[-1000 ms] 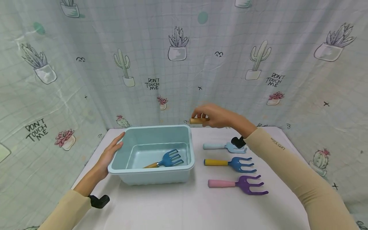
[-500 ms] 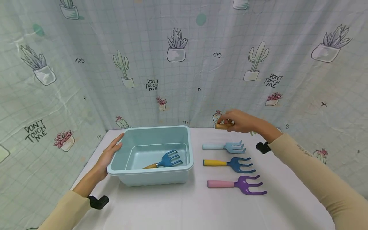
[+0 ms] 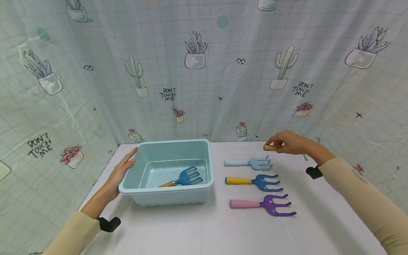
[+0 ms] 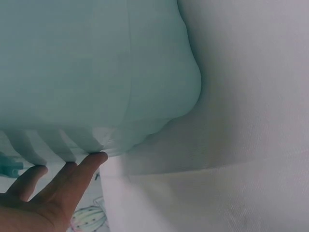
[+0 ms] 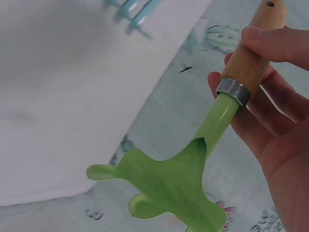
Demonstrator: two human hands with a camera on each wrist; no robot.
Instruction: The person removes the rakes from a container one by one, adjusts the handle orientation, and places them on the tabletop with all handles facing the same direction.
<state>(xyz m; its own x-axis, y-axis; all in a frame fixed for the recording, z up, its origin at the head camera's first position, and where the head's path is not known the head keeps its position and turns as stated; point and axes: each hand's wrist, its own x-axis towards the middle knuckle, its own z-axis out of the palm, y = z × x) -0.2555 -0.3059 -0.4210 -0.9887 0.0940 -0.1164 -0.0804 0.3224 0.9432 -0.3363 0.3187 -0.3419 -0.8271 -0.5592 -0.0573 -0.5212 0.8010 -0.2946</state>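
My right hand [image 3: 289, 142] holds a green garden hand fork [image 5: 178, 179] by its wooden handle [image 5: 253, 48], above the back right of the table. In the head view the hand hides most of that fork. My left hand [image 3: 119, 172] lies along the left side of a pale blue plastic bin [image 3: 169, 196], its extended fingers [image 4: 79, 179] touching the wall. Inside the bin lies a blue hand fork [image 3: 188, 176] with a wooden handle. Right of the bin, a light blue hand fork [image 3: 236, 163], a yellow-handled blue one [image 3: 239, 180] and a pink-handled purple one [image 3: 245, 203] form a column.
A white cloth covers the table [image 3: 178, 230]. Behind it and at both sides hangs a curtain [image 3: 153, 117] printed with cacti. The light blue fork is the nearest of the column to my right hand.
My right hand has carried the green hand fork rightward and slightly lower, from near the bin's back right corner to beyond the light blue fork. The left hand and bin stay put.
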